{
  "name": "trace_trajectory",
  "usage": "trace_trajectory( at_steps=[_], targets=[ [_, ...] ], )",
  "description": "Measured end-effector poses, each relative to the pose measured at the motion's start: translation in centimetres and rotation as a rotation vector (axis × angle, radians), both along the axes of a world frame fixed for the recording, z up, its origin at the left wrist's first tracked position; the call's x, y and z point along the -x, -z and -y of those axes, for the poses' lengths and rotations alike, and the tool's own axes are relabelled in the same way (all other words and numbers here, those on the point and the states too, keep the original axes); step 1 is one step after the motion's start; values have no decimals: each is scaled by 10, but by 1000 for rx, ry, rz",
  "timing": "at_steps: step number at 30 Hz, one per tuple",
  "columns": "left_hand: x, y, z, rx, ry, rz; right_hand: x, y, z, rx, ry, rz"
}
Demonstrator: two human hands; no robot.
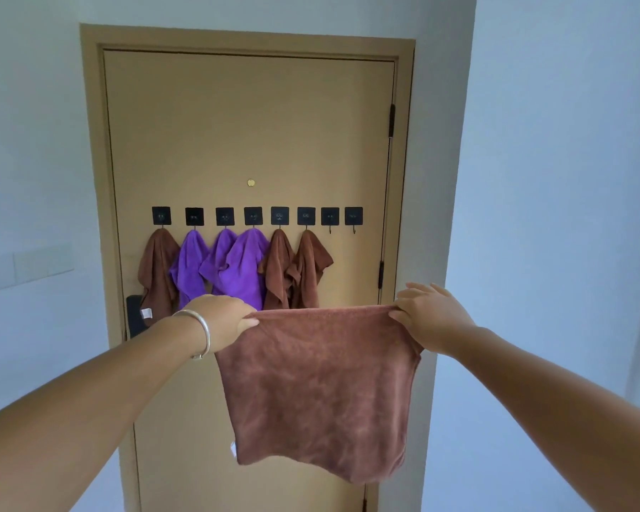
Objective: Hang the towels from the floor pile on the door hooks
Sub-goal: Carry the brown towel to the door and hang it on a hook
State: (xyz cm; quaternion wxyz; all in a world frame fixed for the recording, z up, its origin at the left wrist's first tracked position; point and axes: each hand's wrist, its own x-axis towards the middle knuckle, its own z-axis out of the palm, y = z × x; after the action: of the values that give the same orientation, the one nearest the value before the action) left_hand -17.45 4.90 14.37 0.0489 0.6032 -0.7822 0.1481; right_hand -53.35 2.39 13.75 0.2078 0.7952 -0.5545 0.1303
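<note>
Six of the eight door hooks [257,216] already carry towels, leaving the two empty hooks [341,217] right of centre, while the left hand [220,321] and right hand [431,317] pinch with their fingers the top corners of a brown towel [320,391] spread low in the frame.

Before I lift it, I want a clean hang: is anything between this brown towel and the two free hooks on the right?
Nothing visible. The brown towel, held by the left hand and right hand, hangs below the two bare hooks, with only open door between. The hung towels lie further left.
</note>
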Motion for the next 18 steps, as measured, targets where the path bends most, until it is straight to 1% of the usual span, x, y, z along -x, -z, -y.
trace_trajectory(
  at_steps=[10, 18],
  targets=[
    [14, -7, 158, 28, -40, -31, 7, -9, 171, 67, -28, 6],
    [30, -11, 264, 82, -45, -31, 9, -12, 292, 35, 13, 117]
  ],
)
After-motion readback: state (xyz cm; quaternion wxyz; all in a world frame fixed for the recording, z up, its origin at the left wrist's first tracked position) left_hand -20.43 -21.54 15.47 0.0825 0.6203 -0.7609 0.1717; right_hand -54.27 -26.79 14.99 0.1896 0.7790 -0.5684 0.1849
